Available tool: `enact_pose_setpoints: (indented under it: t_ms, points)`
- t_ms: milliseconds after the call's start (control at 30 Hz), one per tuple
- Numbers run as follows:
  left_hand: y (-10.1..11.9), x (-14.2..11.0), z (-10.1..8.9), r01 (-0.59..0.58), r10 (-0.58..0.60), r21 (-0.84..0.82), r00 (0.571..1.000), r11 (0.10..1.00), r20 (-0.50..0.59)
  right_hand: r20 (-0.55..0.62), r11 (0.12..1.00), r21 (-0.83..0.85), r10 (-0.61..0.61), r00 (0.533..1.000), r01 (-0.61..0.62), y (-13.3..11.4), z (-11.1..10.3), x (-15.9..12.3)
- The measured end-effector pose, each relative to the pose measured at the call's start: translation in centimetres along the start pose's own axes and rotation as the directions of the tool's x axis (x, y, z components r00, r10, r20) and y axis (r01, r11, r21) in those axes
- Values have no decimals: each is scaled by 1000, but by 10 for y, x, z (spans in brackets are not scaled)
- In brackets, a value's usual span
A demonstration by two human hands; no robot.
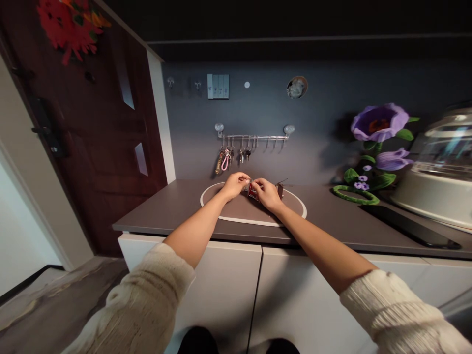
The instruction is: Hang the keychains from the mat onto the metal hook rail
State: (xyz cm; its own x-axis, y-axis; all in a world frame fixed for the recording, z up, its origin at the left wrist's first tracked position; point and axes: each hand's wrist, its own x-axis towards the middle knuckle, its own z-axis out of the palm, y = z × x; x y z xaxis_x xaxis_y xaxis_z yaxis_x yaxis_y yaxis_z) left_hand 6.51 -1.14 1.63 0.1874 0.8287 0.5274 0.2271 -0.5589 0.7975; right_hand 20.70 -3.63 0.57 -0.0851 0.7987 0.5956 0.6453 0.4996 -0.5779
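Observation:
Over an oval white line on the countertop, my two hands meet with their fingertips close together. My left hand is closed in a pinch at a small, thin thing too tiny to name. My right hand also pinches, its fingertips touching the left ones. A small red item with shiny metal parts shows just below the fingertips, partly covered by the right hand. Behind the right hand stands a small dark brown object with thin wire-like pieces sticking out, partly hidden.
A clear hook rail on the wall carries several keys. Toward the right are a purple flower ornament, a dark flat phone-like slab and a white appliance with a clear dome. A dark red door is at left.

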Motion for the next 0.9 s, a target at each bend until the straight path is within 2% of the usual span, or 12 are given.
enact_pose_setpoints:
  t_ms: [167, 333, 600, 733, 900]
  points:
    - [6, -4, 0, 20, -19, -45, 999, 999, 40, -21, 1000, -5, -14, 1000, 14, 1, 0, 0]
    - [5, -4, 0, 39, -38, -55, 999, 998, 35, -8, 1000, 16, -10, 1000, 10, 1, 1, -1]
    - [3, -4, 0, 9, -7, -50, 999, 999, 35, -40, 1000, 4, -8, 999, 9, 0, -1, 0]
    - [-1, -3, -2, -26, 26, 8, 1000, 1000, -14, -71, 1000, 0, 7, 997, -7, -2, -2, -1]
    - [-13, -1, -2, 1, 8, 159, 999, 987, -54, -93, 997, 53, 54, 994, -49, -5, -4, 0]
